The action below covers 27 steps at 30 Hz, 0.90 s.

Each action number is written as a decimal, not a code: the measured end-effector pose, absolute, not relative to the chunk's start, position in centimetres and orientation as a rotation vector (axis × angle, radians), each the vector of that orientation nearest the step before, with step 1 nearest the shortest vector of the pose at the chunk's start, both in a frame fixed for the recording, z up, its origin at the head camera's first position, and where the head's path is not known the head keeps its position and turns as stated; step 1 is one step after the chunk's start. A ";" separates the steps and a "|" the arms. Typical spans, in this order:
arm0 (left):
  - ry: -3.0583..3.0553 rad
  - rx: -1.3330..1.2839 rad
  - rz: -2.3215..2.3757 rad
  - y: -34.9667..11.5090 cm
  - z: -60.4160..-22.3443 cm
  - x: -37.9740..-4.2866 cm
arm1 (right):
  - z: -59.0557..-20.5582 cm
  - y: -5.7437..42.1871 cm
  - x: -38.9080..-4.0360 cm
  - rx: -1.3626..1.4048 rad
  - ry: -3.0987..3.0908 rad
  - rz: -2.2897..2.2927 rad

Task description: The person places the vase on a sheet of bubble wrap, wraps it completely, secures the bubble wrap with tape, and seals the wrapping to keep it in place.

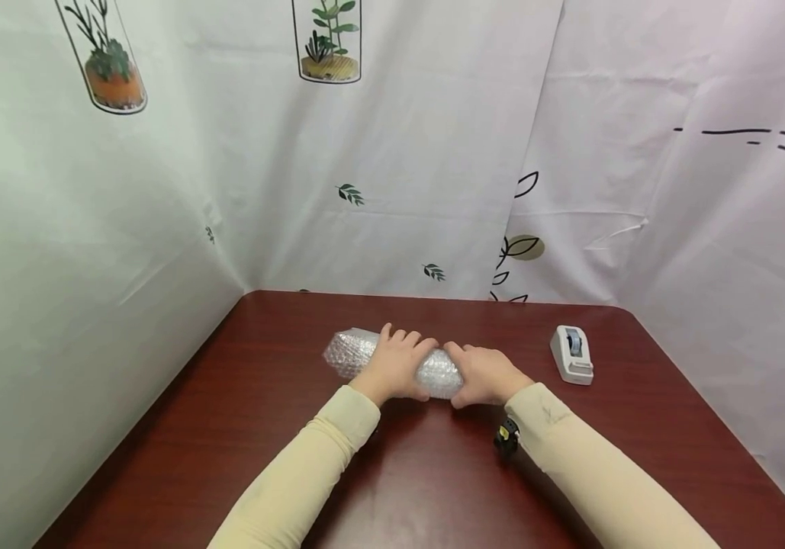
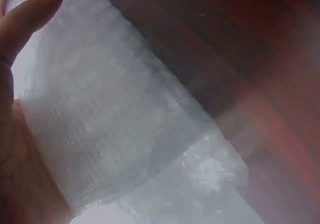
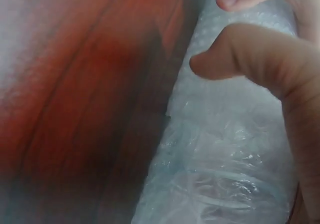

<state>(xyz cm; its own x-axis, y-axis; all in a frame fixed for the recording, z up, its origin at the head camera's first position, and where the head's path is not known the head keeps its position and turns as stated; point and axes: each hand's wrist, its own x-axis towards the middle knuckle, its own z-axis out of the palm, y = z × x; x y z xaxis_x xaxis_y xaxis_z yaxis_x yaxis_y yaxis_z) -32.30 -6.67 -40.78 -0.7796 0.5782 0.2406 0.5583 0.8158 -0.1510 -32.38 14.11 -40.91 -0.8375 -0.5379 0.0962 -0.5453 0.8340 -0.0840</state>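
Nearest you, your cream sleeves [image 1: 296, 480] stretch over the table [image 1: 193, 442], a glossy red-brown surface with dark, streaky grain and rounded far corners. A small black device [image 1: 506, 437] sits just below your right cuff. Farther in, around the middle of the table's far half, is the bubble-wrap roll [image 1: 439, 375], a clear, silvery cylinder, pebbled with bubbles and creased where its layers overlap (its left end splays out loosely). Your left hand [image 1: 399, 364] curls over its middle, thumb on the near side; your right hand [image 1: 488, 374] clasps its right end between thumb and fingers. Well to the right stands a white tape dispenser [image 1: 572, 355], smooth and wedge-like, with a bluish roll. At the far side hangs wrinkled white cloth [image 1: 426, 152], printed with leaves and jarred plants.
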 end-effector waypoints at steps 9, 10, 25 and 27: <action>-2.657 -0.907 0.111 -7.1 -41.4 -32.8 | -40.5 14.4 -33.7 0.850 -3.139 0.458; -2.649 -0.913 0.115 -7.2 -41.4 -32.9 | -40.5 14.5 -33.7 0.859 -3.140 0.485; -2.787 -0.893 0.067 -6.3 -40.0 -33.1 | -41.0 15.6 -31.7 0.976 -2.883 0.177; -2.815 -0.884 0.050 -6.3 -39.7 -33.2 | -41.0 15.4 -31.4 0.988 -2.849 0.140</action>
